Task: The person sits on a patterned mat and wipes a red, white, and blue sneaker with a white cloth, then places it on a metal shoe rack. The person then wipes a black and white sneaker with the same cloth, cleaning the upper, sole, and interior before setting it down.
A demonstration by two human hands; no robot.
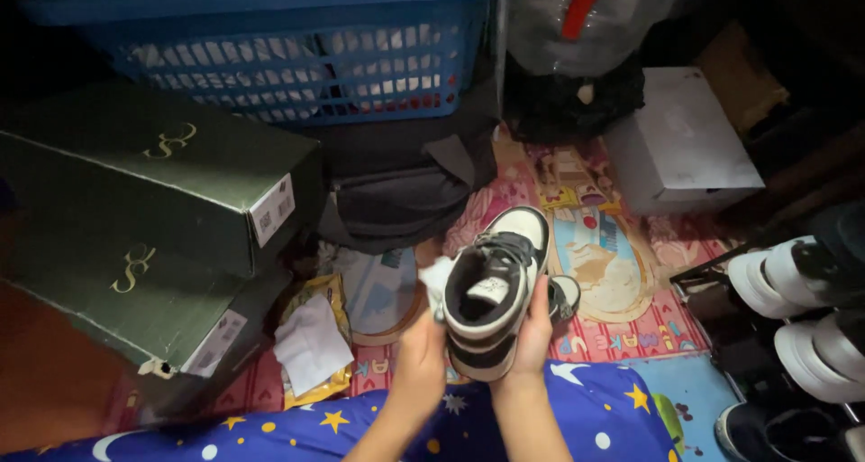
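Gripping the black-and-cream high-top sneaker (494, 286) between both hands above my lap, I close my right hand (533, 331) on its right flank and my left hand (421, 349) on its left with a white cloth (439, 273), toe pointing away from me.

Home interior, a cramped storage corner on the floor. Stacked green shoe boxes (153, 192), blue laundry basket (297, 61), rack of white shoes (793, 309), children's cartoon floor mat (613, 273), star-patterned blue bedding (505, 426).
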